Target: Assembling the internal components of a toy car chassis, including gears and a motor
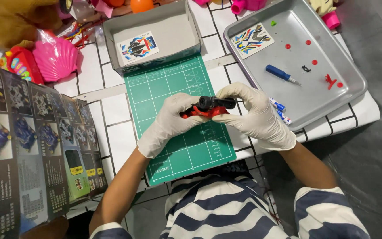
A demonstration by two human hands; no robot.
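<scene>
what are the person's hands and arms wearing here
Both the left hand and right hand wear thin whitish disposable gloves that end at the wrists. The forearms are uncovered, and short sleeves with navy and white stripes start above the elbows.

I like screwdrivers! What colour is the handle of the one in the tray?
Blue, on the screwdriver in the head view.

A blue-handled screwdriver (280, 73) and sticker sheet (252, 40) lie in a metal tray (354, 84). A grey box (155, 20) sits beside a pink shell toy (56, 59).
</scene>
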